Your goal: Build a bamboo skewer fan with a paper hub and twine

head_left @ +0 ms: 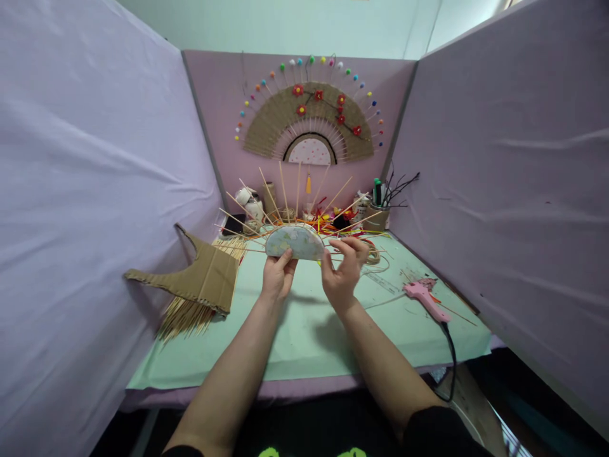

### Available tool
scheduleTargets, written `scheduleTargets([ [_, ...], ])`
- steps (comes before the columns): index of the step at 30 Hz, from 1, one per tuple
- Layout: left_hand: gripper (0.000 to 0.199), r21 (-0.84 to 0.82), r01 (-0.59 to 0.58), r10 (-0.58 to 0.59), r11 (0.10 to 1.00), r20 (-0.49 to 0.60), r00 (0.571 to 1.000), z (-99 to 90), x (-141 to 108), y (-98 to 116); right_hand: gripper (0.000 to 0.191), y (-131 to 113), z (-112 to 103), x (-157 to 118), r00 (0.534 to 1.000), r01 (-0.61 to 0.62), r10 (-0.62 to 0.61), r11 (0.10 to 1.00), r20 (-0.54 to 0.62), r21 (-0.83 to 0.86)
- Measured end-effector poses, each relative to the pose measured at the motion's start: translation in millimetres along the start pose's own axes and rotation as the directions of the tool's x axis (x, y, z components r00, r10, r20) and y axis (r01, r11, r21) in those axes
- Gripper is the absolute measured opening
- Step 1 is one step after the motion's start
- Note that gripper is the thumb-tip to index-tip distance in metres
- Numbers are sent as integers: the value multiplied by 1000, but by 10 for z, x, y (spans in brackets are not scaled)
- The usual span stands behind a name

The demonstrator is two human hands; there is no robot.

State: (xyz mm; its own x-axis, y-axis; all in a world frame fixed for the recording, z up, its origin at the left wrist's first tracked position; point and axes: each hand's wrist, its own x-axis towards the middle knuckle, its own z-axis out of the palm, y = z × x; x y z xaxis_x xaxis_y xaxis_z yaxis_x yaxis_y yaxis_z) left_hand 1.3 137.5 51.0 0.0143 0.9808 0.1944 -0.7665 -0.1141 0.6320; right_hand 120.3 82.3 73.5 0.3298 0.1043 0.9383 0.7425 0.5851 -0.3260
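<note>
A pale half-round piece (295,242) with a patterned face is held up over the table, its flat side down. Thin wooden sticks (298,193) fan out from its curved edge. My left hand (280,274) grips its lower edge, thumb on the front and fingers behind. At its right corner, my right hand (345,270) has thumb and index finger drawn together, the other fingers curled. Whatever lies between those fingertips is too small to make out. A coil of cord (375,256) lies just behind my right hand.
A pink glue gun (425,301) with a black cable lies on the right. Cut cardboard (209,276) rests on bundled sticks (183,320) at left. A finished fan (266,127) hangs on the back panel. Jars (254,206), coloured strips and a pen holder (377,217) line the back.
</note>
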Motion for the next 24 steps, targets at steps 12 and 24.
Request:
scheduleTargets([
  [12,29,-127,183,-183,975,12,983,-54,13,-15,27,754,-1488,96,907,-415,387,886,-164,-205],
  [24,35,-152,230,-223,961,60,973,-12,-1,2,59,1501,-2132,-25,303,45,914,270,271,-962],
])
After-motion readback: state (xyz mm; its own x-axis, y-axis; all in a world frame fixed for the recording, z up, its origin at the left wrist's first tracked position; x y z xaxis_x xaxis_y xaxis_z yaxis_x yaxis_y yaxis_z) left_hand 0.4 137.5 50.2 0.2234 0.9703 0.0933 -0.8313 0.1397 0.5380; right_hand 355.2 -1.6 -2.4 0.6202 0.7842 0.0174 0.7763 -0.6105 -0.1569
